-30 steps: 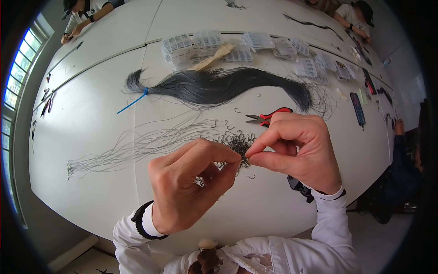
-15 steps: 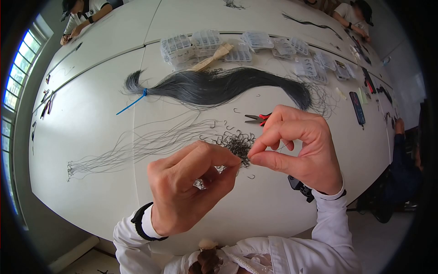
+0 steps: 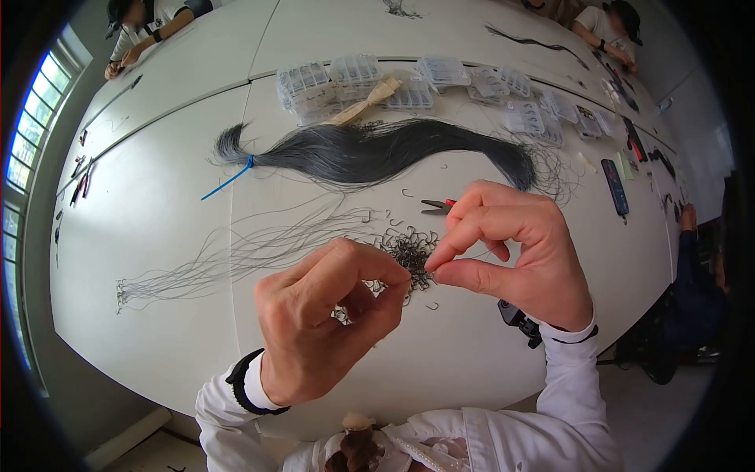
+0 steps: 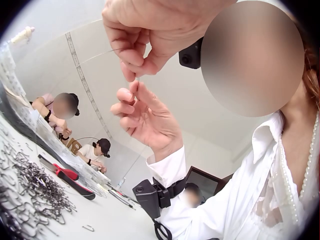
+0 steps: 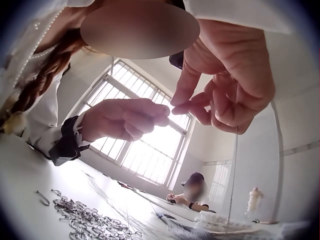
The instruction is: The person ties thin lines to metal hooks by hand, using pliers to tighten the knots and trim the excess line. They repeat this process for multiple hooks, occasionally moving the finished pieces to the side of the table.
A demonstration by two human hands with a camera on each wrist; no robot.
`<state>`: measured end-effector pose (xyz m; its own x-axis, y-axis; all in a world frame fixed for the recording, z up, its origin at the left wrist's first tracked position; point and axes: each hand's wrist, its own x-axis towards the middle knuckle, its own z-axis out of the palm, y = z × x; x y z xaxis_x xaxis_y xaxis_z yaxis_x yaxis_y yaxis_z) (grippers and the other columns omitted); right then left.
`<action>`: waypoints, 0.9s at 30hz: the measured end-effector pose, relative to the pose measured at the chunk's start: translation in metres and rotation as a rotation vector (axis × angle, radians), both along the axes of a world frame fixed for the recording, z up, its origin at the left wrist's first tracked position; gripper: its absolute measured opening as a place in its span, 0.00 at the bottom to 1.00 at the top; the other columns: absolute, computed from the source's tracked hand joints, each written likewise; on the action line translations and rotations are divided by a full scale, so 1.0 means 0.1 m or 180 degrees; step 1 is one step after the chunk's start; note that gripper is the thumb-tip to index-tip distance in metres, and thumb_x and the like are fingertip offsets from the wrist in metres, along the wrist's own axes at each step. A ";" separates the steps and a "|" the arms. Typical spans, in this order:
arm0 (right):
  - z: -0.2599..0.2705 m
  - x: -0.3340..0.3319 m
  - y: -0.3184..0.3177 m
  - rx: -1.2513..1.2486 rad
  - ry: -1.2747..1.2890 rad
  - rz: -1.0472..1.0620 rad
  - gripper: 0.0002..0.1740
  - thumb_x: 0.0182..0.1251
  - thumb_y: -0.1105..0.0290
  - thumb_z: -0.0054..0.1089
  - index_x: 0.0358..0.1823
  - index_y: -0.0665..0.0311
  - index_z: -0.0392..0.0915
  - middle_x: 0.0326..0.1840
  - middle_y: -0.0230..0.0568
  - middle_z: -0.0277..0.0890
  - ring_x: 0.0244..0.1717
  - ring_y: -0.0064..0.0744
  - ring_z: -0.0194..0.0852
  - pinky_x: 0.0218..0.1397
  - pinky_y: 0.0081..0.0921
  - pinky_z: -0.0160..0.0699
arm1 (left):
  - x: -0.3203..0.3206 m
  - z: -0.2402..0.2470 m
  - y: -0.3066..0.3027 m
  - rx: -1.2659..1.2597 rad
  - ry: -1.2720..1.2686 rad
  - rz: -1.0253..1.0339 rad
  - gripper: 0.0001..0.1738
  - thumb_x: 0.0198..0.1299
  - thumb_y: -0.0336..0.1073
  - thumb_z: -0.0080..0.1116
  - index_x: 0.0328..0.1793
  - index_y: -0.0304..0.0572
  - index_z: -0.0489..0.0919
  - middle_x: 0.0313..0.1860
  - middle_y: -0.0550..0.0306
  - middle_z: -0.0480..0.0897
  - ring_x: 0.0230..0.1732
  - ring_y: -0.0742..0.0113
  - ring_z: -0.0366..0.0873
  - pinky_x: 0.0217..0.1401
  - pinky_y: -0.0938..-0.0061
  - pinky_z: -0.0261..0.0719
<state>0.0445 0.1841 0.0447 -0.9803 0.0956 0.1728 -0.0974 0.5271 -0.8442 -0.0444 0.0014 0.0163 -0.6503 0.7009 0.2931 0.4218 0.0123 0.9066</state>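
Observation:
My left hand (image 3: 330, 315) is held over a pile of fish hooks (image 3: 413, 250), thumb and forefinger pinching a thin line (image 4: 100, 54) that sticks out past the fingers. Anything else between those fingertips is hidden. Just to its right, my right hand (image 3: 511, 256) pinches thin line too, with its other fingers loosely bent. A strand of line (image 5: 233, 175) hangs from this hand in the right wrist view. The two sets of fingertips are close together, a small gap showing between them in the head view.
Behind the right hand lie red-handled pliers (image 3: 435, 208). A dark bundle of line (image 3: 354, 149) with a blue tie stretches across the table (image 3: 141, 197). Tied lines (image 3: 236, 248) fan out at left. Clear plastic boxes (image 3: 307, 86) stand farther back; other people (image 3: 149, 27) sit beyond.
The fingertips, together a second ago, have drawn slightly apart, the left hand shifting a little left. A thin strand now shows by the right fingers. The right hand covers more of the pliers.

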 end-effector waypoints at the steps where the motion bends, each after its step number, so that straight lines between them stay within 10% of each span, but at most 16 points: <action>1: -0.01 0.00 0.00 -0.0033 0.0066 -0.0053 0.07 0.48 0.74 0.72 0.30 0.62 0.83 0.28 0.31 0.77 0.29 0.22 0.72 0.32 0.20 0.66 | 0.00 0.00 0.00 -0.0007 0.0016 -0.0012 0.07 0.47 0.18 0.63 0.31 0.36 0.79 0.29 0.60 0.81 0.19 0.79 0.76 0.20 0.84 0.71; 10: -0.10 -0.04 0.04 -0.0328 0.0068 0.0001 0.04 0.52 0.71 0.70 0.29 0.59 0.83 0.25 0.23 0.72 0.22 0.12 0.53 0.23 0.15 0.50 | 0.02 0.05 -0.01 -0.0075 -0.0623 -0.0307 0.06 0.49 0.18 0.63 0.32 0.35 0.79 0.29 0.60 0.82 0.20 0.79 0.77 0.21 0.85 0.72; 13: -0.16 -0.06 0.03 -0.0677 -0.0073 0.0216 0.03 0.54 0.71 0.69 0.30 0.59 0.84 0.27 0.22 0.71 0.23 0.11 0.54 0.24 0.14 0.51 | 0.00 0.06 -0.02 0.0086 -0.0519 -0.0483 0.06 0.49 0.14 0.59 0.31 0.29 0.77 0.32 0.49 0.82 0.20 0.76 0.77 0.18 0.85 0.73; 22: -0.33 -0.10 -0.13 -0.2522 -0.0532 0.0153 0.03 0.58 0.73 0.67 0.30 0.63 0.83 0.29 0.23 0.72 0.26 0.09 0.61 0.27 0.12 0.58 | 0.05 0.03 -0.02 0.0280 -0.0166 0.0222 0.08 0.46 0.16 0.63 0.31 0.35 0.79 0.27 0.60 0.81 0.22 0.78 0.77 0.23 0.85 0.73; 27: -0.37 -0.07 -0.24 -0.1928 -0.0227 -0.0021 0.02 0.57 0.75 0.66 0.32 0.64 0.83 0.29 0.26 0.75 0.26 0.11 0.67 0.27 0.13 0.64 | 0.03 -0.02 -0.01 0.0230 -0.0038 0.0553 0.08 0.45 0.16 0.63 0.30 0.35 0.79 0.26 0.61 0.80 0.21 0.78 0.75 0.22 0.85 0.72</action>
